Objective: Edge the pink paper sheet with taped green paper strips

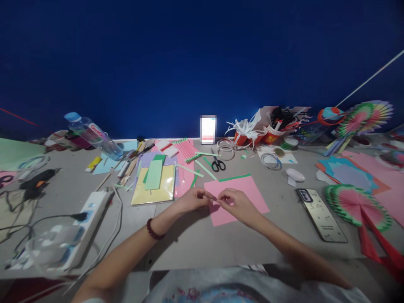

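Note:
My left hand (194,198) and my right hand (235,202) meet over a pink paper sheet (252,191) lying on the grey table (202,244). Both hands pinch a thin pink paper strip (215,198) between their fingertips, just above the sheet's left part. A dark bead bracelet (153,230) circles my left wrist. Green paper strips (235,178) lie along the sheet's far edge. Black scissors (218,164) rest beyond the sheet.
A yellow and green paper stack (154,185) lies left of the hands, a power strip (85,219) and glue gun (36,181) further left. A phone (320,214) and folded paper fans (353,204) sit right. Cups of paper scraps (268,132) and a bottle (93,134) stand at the back.

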A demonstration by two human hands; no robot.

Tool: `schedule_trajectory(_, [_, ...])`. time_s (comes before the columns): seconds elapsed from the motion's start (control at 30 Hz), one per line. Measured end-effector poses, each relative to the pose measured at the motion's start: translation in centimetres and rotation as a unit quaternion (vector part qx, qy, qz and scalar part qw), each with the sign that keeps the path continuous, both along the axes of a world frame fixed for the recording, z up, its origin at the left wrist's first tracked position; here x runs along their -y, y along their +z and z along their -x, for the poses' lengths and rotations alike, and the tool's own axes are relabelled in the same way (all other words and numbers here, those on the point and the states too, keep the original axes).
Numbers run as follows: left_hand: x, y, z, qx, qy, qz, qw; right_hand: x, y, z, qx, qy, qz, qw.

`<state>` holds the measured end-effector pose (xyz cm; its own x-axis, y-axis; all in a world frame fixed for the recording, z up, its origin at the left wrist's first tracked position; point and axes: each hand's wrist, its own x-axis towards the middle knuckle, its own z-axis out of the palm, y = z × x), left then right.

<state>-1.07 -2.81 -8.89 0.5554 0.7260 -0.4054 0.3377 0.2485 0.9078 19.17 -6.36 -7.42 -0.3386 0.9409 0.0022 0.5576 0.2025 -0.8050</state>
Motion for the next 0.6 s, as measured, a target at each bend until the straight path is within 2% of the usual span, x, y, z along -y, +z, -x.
schedule_trajectory(0.07, [0.3,-0.1,0.0,0.000,0.032,-0.009,0.999,-0.2,0.0,-0.4,-0.002,-0.005,-0.012,1.000])
schedule_trajectory(0.1, [0.6,-0.2,0.1,-0.013,0.047,-0.054,0.997,-0.4,0.0,-0.6,-0.005,-0.010,-0.019,1.000])
schedule_trajectory(0.17, [1.3,-0.4,0.0,-0.062,0.049,-0.203,0.976,-1.1,0.0,-1.0,-0.022,-0.022,-0.030,0.999])
schedule_trajectory(0.23, [2.4,-0.8,-0.2,-0.118,-0.017,-0.368,0.922,-2.0,-0.2,-1.2,-0.050,-0.034,-0.022,0.998])
schedule_trajectory(0.3, [3.5,-1.4,-0.6,-0.162,-0.088,-0.465,0.866,-3.0,-0.5,-1.2,-0.089,-0.048,0.023,0.995])
schedule_trajectory(0.37, [4.5,-1.9,-1.2,-0.193,-0.119,-0.517,0.826,-3.9,-0.9,-0.8,-0.132,-0.064,0.097,0.984])
schedule_trajectory(0.43, [5.3,-2.2,-1.7,-0.210,-0.138,-0.540,0.803,-4.7,-1.5,-0.2,-0.155,-0.067,0.150,0.974])
schedule_trajectory(0.5, [5.7,-2.2,-2.2,-0.223,-0.154,-0.553,0.788,-5.2,-2.0,0.2,-0.131,-0.060,0.151,0.978])
schedule_trajectory(0.6, [5.7,-2.1,-2.6,-0.242,-0.154,-0.569,0.770,-5.7,-2.6,0.4,-0.029,-0.047,0.104,0.993])
